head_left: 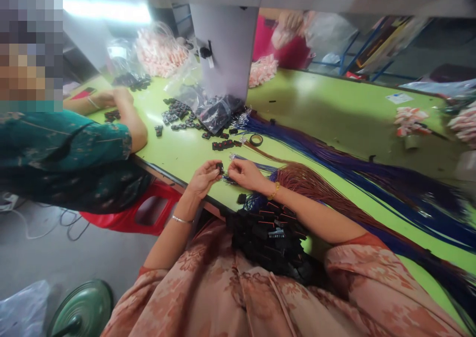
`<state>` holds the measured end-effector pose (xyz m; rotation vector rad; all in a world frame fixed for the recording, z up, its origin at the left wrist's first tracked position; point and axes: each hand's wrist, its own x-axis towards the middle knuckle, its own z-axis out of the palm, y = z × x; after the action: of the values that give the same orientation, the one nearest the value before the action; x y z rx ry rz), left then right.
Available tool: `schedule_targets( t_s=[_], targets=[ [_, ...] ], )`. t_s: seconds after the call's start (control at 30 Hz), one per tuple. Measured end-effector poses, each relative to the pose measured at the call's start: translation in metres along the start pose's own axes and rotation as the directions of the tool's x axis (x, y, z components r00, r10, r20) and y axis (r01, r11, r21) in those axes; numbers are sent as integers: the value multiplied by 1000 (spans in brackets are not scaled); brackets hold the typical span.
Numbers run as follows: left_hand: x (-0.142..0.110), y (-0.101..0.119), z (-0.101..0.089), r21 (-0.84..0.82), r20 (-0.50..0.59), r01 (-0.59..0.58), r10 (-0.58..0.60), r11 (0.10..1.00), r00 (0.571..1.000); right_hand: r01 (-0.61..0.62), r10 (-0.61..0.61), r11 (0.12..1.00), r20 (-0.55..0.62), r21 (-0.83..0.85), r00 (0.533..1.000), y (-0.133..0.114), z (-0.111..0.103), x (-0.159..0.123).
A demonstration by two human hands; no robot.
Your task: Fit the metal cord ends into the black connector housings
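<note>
A small black connector housing (220, 168) sits between the pinched fingertips of my left hand (203, 179). My right hand (245, 175) is closed just beside it, fingertips close to the housing. Thin dark wires (229, 180) show under the right fingers, but what the fingertips pinch is too small to make out. Behind that hand lie blue wires with bare metal terminals (233, 156). A brown wire bundle (308, 178) runs away to the right under my forearm. Against my lap and the table edge rests a pile of black housings with wires (275, 238).
Loose black connectors (180, 114) and a plastic bag (215, 114) lie ahead on the green table (167, 161), near a tape roll (256, 140). Long blue wires (334, 158) stretch right. A co-worker's arm (134, 121) rests at left, above a red stool (163, 198). A white post (225, 49) stands behind.
</note>
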<state>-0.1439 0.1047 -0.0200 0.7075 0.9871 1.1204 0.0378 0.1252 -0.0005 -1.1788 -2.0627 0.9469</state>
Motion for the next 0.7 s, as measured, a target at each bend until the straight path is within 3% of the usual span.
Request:
schedule_targets(
  t_s=[0.27, 0.5, 0.7],
  targets=[
    [-2, -6, -2, -130, 80, 57, -47, 990, 996, -28, 30, 993, 14, -111, 999, -5, -2, 1],
    [-5, -5, 1, -58, 83, 26, -21, 998, 996, -4, 9, 993, 39, -118, 999, -2, -2, 1],
    [-6, -12, 5, 55, 30, -62, 61, 997, 998, 119, -106, 967, 68, -224, 992, -1, 1, 0]
  ],
)
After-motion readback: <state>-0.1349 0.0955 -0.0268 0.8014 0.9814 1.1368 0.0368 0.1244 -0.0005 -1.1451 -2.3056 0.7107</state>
